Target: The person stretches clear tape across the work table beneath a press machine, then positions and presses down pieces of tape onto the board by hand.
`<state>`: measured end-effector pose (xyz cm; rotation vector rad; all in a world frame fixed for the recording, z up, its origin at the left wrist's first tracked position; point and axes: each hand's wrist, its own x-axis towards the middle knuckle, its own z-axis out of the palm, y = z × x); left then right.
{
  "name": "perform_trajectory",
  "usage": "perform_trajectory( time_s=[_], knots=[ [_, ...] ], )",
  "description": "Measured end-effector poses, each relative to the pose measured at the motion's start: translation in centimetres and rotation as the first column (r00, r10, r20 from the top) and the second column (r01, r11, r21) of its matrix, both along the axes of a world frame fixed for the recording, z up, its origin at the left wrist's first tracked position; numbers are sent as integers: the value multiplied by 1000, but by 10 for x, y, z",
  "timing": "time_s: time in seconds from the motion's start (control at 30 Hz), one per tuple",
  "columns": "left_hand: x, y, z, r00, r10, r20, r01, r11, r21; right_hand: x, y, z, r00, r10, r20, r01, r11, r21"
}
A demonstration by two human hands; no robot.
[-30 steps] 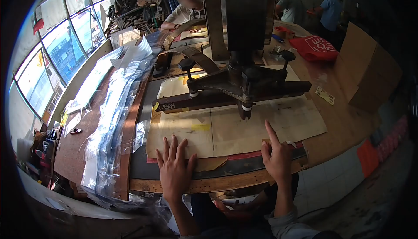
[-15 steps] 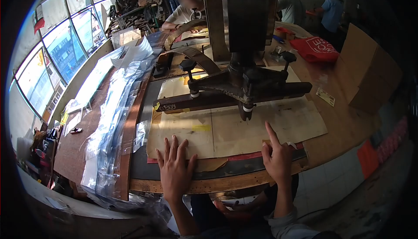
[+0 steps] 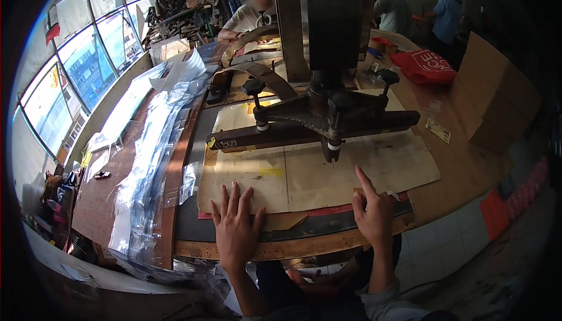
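My left hand (image 3: 237, 224) lies with fingers spread over the near edge of a pale flat board (image 3: 316, 183), holding nothing. At the board's near right edge is my right hand (image 3: 373, 210), its index finger stretched forward and its thumb raised apart, also with nothing in it. Above the board a dark metal bar (image 3: 363, 125) runs across, under a press head (image 3: 319, 110) with black knobs. Red material (image 3: 333, 210) shows beneath the board's near edge. Whether my right fingertips touch the board I cannot tell.
Clear plastic sheets (image 3: 155, 139) cover the left of the table. A red bag (image 3: 422, 66) and an open cardboard box (image 3: 489, 93) stand at the right. A person (image 3: 249, 19) sits across the table; two more people stand at the back right.
Both hands have stayed almost exactly where they were. The person across the table has raised their head slightly.
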<state>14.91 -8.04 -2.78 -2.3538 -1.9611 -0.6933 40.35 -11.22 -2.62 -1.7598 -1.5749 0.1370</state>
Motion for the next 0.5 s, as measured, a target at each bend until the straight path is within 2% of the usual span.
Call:
perform_trajectory(
  time_s=[0.5],
  knots=[
    [2, -2, 3, 1000, 9, 21, -8, 1000, -13, 0, 1, -2, 999, 18, 37, -20, 999, 50]
  ],
)
